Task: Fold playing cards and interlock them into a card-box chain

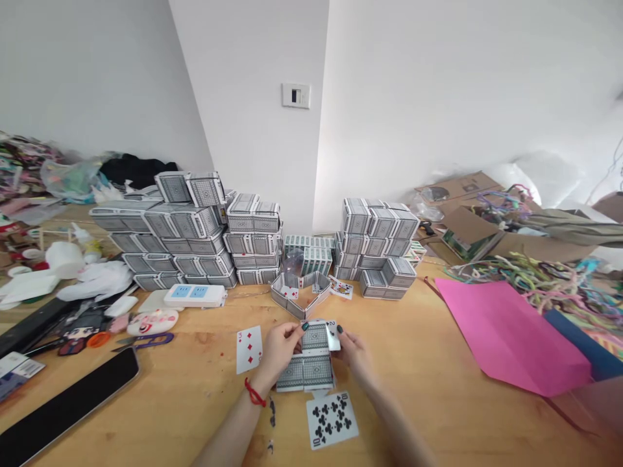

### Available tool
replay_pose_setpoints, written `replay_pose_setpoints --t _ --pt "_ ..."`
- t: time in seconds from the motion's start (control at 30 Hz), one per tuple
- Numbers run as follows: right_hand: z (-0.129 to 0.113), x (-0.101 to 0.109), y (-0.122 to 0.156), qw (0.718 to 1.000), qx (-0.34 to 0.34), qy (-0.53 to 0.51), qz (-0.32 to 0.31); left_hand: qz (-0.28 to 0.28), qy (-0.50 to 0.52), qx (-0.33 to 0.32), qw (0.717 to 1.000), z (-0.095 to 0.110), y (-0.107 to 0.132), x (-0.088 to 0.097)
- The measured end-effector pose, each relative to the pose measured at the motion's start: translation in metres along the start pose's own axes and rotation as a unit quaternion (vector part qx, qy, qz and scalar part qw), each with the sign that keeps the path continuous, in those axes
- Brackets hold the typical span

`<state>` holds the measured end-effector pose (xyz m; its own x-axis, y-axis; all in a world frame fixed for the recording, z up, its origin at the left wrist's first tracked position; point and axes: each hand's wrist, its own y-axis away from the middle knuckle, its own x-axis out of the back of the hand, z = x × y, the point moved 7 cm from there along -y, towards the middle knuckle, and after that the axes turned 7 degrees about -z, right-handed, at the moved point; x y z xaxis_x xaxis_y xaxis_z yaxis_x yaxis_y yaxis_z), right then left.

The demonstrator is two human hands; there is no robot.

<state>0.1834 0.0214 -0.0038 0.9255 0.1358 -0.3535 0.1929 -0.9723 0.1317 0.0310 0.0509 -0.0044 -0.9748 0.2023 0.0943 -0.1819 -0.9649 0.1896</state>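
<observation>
While both hands meet near the middle of the table's near edge, the left hand (pixel 280 347), with a red cord (pixel 254 392) round its wrist, pinches the upper left edge of a small card block (pixel 314 337) with a grey patterned back, and the right hand (pixel 353 353) grips a face-up two card (pixel 333 334) with its fingertips, pressing it against the block's right side. Touching the block on its near side, a flat pair of back-patterned cards (pixel 305 373) lies on the table (pixel 418 389). A ten of clubs (pixel 333 419) lies face up just nearer the near edge, between the two forearms, and a three of diamonds (pixel 249 349) lies just left of the left hand. Beyond the hands, toward the far edge, stands an open ring of cards (pixel 302 292), with tall piles of card blocks to its left (pixel 189 233) and to its right (pixel 377 250). A white power strip (pixel 195 295) lies in front of the left pile. Toward the right edge lies a pink sheet (pixel 511 337); near the left edge, a dark phone (pixel 63 405) and purple-handled scissors (pixel 146 340).
</observation>
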Motion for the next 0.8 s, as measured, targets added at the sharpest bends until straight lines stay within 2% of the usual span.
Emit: replay_pose_setpoints --t 0.07,0.13,0.27,0.53,0.8 --pt "0.002 0.002 -0.001 0.994 -0.034 -0.100 -0.018 -0.002 0.008 0.002 1.000 0.003 0.000 0.000" --pt "0.004 0.004 0.000 0.986 -0.064 -0.148 -0.035 -0.003 0.009 0.001 1.000 0.005 0.001 0.001" --pt "0.008 0.002 0.003 0.977 -0.099 -0.171 -0.086 -0.008 0.009 -0.007 1.000 0.007 0.002 0.001" --pt "0.004 -0.025 0.011 0.960 -0.110 -0.181 -0.184 -0.057 0.010 -0.047 0.997 0.013 0.007 -0.013" --pt "0.015 -0.010 0.001 0.974 -0.104 -0.144 -0.140 -0.050 -0.018 -0.073 0.996 0.016 0.009 -0.015"
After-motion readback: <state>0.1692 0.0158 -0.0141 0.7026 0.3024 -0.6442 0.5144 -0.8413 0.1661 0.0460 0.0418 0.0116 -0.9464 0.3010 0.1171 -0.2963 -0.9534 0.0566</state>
